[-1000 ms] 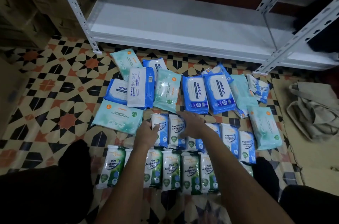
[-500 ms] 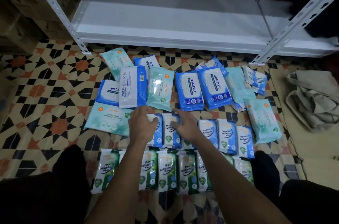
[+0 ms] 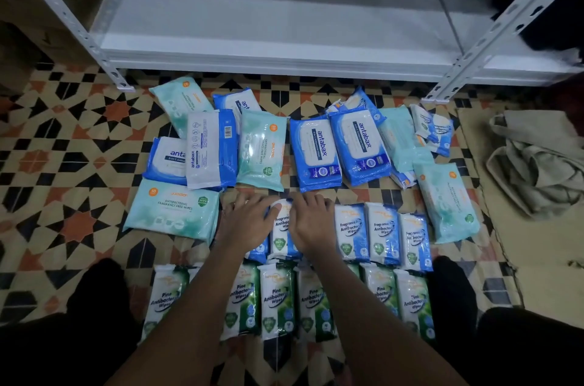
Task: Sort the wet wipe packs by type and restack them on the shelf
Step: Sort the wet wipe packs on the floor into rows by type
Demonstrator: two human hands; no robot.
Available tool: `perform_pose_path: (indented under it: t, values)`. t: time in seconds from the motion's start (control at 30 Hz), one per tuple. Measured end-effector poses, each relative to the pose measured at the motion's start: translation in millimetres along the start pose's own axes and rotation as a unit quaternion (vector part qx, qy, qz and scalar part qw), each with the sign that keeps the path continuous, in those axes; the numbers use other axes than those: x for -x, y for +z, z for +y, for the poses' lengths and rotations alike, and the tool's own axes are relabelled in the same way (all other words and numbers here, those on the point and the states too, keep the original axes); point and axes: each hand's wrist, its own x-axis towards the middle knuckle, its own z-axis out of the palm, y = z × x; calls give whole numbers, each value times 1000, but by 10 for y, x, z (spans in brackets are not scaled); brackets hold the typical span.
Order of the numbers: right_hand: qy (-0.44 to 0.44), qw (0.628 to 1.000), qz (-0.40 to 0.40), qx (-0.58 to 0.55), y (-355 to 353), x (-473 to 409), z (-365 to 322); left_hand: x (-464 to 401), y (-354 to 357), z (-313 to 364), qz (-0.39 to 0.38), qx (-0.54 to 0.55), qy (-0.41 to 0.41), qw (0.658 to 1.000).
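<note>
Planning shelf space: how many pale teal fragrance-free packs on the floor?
5 teal packs: top left, middle of the back row, lower left, far right, one part-covered beside the antabax packs. Others may be hidden.

Wet wipe packs lie spread on a patterned tile floor [image 3: 63, 120] in front of a white metal shelf [image 3: 268, 19] at twelve o'clock. At centre, the left hand [image 3: 249, 221] and right hand [image 3: 311, 224] rest palm-down on a row of blue fragrance free packs [image 3: 384, 232], fingers lightly bent. A row of green pine packs [image 3: 276, 300] lies at six o'clock. Blue antabax packs [image 3: 319, 153] and pale teal packs [image 3: 173, 210] lie beyond the hands. A crumpled cloth bag [image 3: 537, 171] sits at three o'clock.
</note>
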Motion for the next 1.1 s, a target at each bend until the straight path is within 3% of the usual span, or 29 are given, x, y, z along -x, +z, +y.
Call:
perform_pose_path:
  t: [0.37,0.53,0.77,0.93,1.1]
  values:
    - [29,999,-39,8,-51,-62,-60,104,70,73,52,-18,-19,998]
    - [89,984,2,-153,-198,-229,70,60,53,128,56,-12,-36,998]
    - [156,971,19,-181,-468,-348,441,54,97,144,204,30,-1,979]
    - [185,958,55,-212,-569,-625,649,-27,97,375,237,89,36,967]
    - [235,947,98,-198,-784,-1026,878,-311,-22,612,232,151,17,961]
